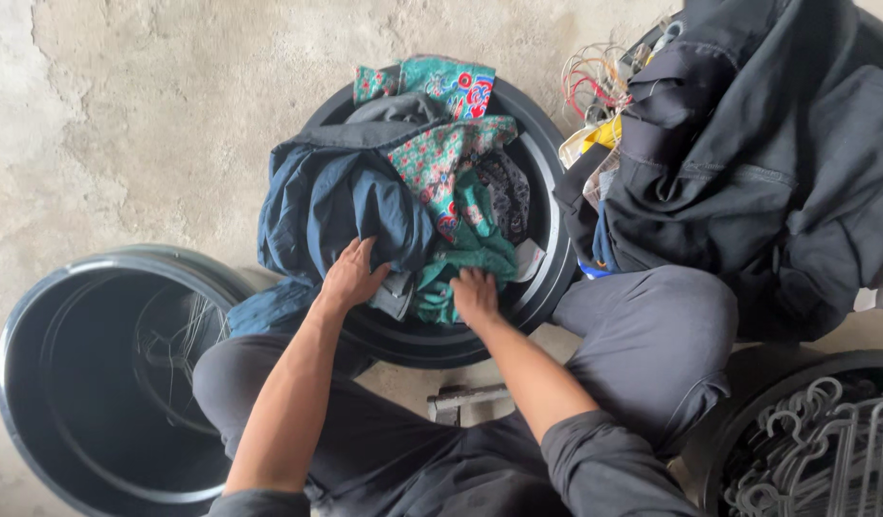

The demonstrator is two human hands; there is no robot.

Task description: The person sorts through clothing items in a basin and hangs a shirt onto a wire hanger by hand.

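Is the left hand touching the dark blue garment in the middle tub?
Touching. The head view shows the left hand pressed flat on the dark blue garment, fingers sunk in its folds, no gap.

Three black tubs are seen: one [547,191] filled with clothes, one [39,383] nearly bare, one [738,431] holding grey hangers [825,450]. Two hands, left [350,275] and right [475,297], are counted.

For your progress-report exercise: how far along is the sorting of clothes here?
Done: dark clothes lie piled at right. In hand: the left hand grips a blue jacket and the right hand a green cloth in the tub. Left: that tub remains full.
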